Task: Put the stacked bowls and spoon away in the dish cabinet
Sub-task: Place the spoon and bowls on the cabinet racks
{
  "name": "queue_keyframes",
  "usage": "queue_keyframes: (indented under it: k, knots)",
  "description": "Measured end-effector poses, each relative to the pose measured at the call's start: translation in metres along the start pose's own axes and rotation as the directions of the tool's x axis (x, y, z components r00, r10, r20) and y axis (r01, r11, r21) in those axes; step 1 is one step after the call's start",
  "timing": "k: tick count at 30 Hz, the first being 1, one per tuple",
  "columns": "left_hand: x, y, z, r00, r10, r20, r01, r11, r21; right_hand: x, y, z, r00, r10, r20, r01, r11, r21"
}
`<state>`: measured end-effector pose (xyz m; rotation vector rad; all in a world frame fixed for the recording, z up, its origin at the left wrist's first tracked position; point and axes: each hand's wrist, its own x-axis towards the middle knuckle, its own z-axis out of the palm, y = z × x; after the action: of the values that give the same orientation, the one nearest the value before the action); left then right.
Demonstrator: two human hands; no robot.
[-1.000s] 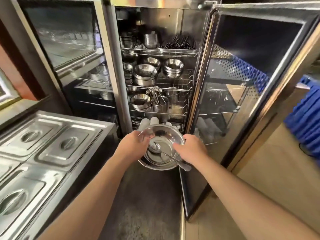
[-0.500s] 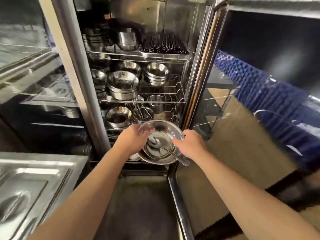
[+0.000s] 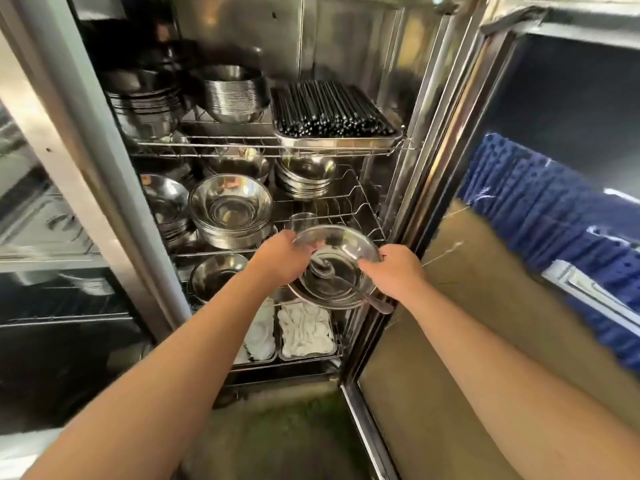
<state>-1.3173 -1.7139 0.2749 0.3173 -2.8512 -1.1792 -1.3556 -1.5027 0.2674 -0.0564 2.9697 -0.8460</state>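
I hold the stacked steel bowls [image 3: 341, 244] with both hands in front of the open dish cabinet [image 3: 349, 39]. My left hand [image 3: 278, 259] grips the left rim and my right hand [image 3: 394, 271] grips the right rim. A metal spoon [image 3: 323, 270] lies inside the top bowl, its handle sticking out past the right rim below my right hand. The stack hangs level with the cabinet's third wire shelf, near its right front corner.
The wire shelves hold stacks of steel bowls [image 3: 230, 209], a tray of black chopsticks [image 3: 332, 114] on top and trays of white cloths [image 3: 304, 329] at the bottom. The glass door [image 3: 485, 306] stands open on the right. A closed glass door [image 3: 45, 237] is on the left.
The view has closed in on the cabinet. My hands have carried the bowls and spoon forward and up, from below the shelves to the third shelf's front.
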Motion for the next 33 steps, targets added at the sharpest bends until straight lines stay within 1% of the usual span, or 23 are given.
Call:
queue_keyframes:
  k: [4,8,13,15,17,19,24,28,33]
  knots:
    - [0.046,0.002,0.004,0.999,-0.02,0.037,0.022,0.999,-0.048,0.045,-0.005,0.004,0.999,0.031,-0.01,-0.031,0.999,0.015]
    - [0.095,0.0,0.014,0.998,-0.063,0.006,0.063,0.994,-0.091,0.091,-0.006,0.009,1.0,0.009,0.005,-0.01,0.999,0.033]
    - [0.152,0.0,0.029,0.997,-0.081,-0.009,0.08,0.996,-0.05,0.151,-0.008,0.017,0.998,-0.043,0.041,0.042,0.999,0.029]
    - [0.173,-0.004,0.038,0.993,-0.12,-0.011,0.119,0.992,-0.041,0.173,-0.008,0.022,0.996,-0.069,0.059,0.066,0.997,0.045]
    - [0.194,-0.008,0.047,0.985,-0.17,-0.009,0.17,0.985,-0.034,0.192,-0.008,0.026,0.995,-0.067,0.074,0.063,0.997,0.053]
    - [0.212,-0.012,0.053,0.984,-0.176,-0.011,0.175,0.984,-0.03,0.207,-0.009,0.031,0.996,-0.053,0.079,0.048,0.997,0.06]
    - [0.242,-0.018,0.061,0.986,-0.165,-0.01,0.164,0.986,-0.031,0.236,-0.006,0.045,0.998,0.004,0.068,-0.005,1.0,0.004]
    - [0.256,-0.019,0.066,0.986,-0.169,0.016,0.168,0.985,0.039,0.25,-0.005,0.055,0.998,0.027,0.06,-0.023,0.998,-0.062]
    - [0.268,-0.022,0.071,0.985,-0.168,0.042,0.167,0.985,0.032,0.258,-0.005,0.06,0.997,0.057,0.053,-0.051,0.992,-0.112]
